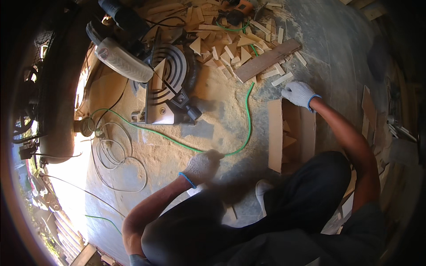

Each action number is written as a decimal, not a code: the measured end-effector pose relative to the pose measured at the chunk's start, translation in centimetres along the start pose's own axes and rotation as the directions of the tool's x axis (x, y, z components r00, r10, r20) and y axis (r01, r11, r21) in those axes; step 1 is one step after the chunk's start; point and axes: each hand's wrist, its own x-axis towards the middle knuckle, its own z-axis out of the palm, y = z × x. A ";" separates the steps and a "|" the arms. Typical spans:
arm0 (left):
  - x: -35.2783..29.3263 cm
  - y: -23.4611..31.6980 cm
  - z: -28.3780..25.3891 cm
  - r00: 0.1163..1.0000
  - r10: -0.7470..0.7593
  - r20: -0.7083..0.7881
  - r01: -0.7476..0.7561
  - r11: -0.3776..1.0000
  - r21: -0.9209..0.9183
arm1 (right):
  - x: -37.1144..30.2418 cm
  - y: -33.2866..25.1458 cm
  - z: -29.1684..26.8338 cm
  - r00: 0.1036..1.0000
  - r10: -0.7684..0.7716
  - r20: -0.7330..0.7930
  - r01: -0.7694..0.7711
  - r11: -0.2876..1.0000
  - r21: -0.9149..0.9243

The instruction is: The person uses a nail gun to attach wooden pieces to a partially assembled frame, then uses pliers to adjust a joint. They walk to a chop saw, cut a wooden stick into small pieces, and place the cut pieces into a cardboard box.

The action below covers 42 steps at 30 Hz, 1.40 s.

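Observation:
My left hand (204, 166), in a pale knitted glove with a blue cuff, hovers in front of my knees beside a green cord (248, 113). Blur hides how its fingers lie. My right hand (300, 94), gloved the same way, is at the far end of an open cardboard box (275, 135). Its fingers are curled, and what they may hold is hidden. Triangular wood pieces (289, 141) lie inside the box. Just beyond the right hand are a pale wood strip (282, 79) and a brown board (268, 60).
A mitre saw (166, 84) stands at the far left, a triangular wood piece (158, 76) on its round base. Behind it spreads a heap of wood offcuts (226, 51) near an orange-and-black power tool (242, 9). A coiled cable (113, 153) and sawdust (213, 93) cover the floor.

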 end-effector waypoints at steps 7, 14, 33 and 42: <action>0.6 4.7 -8.0 0.965 -0.007 0.263 -0.034 0.988 0.150 | 5.1 -6.4 -2.4 0.933 -0.201 -0.297 0.248 0.960 0.129; 4.4 8.7 -7.9 0.951 0.026 0.307 -0.089 0.977 0.193 | 17.8 -12.9 -3.7 0.869 -0.229 -0.438 0.238 0.971 -0.035; 1.8 3.5 -3.8 0.910 -0.226 0.347 0.205 0.974 0.095 | 22.6 -25.4 -4.9 0.654 -0.580 -0.486 0.535 0.809 -0.245; 3.8 -1.6 -3.8 0.932 -0.362 0.025 0.324 0.801 -0.504 | 19.5 -23.5 -0.5 0.774 -0.618 -0.140 0.541 0.759 -0.362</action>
